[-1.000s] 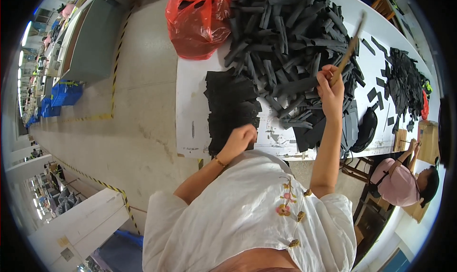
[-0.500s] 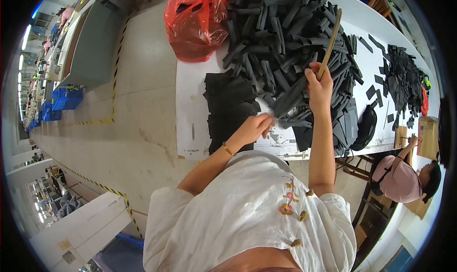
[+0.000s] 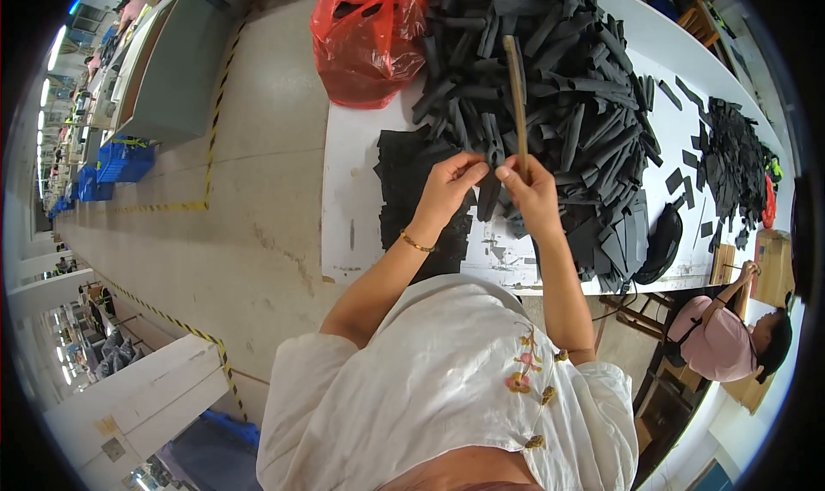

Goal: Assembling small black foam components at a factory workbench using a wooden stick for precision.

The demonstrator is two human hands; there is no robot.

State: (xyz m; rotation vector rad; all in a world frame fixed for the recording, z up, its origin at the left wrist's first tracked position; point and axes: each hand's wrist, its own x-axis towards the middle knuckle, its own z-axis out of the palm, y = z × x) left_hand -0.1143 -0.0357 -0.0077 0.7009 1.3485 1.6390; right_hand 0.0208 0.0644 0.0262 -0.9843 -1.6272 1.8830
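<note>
One black strip [image 3: 489, 194] pinched by left hand [image 3: 449, 190] and right hand [image 3: 534, 200].
Long axis roughly twelve-to-six, at left's three o'clock; right also grips a stick [image 3: 518, 95].

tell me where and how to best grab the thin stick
Probably by its near end, coming from the wearer's side, pinched between thumb and fingers: the stick is long and slim, its near end sits in the right hand, and the rest points away over the pile of dark strips.
</note>
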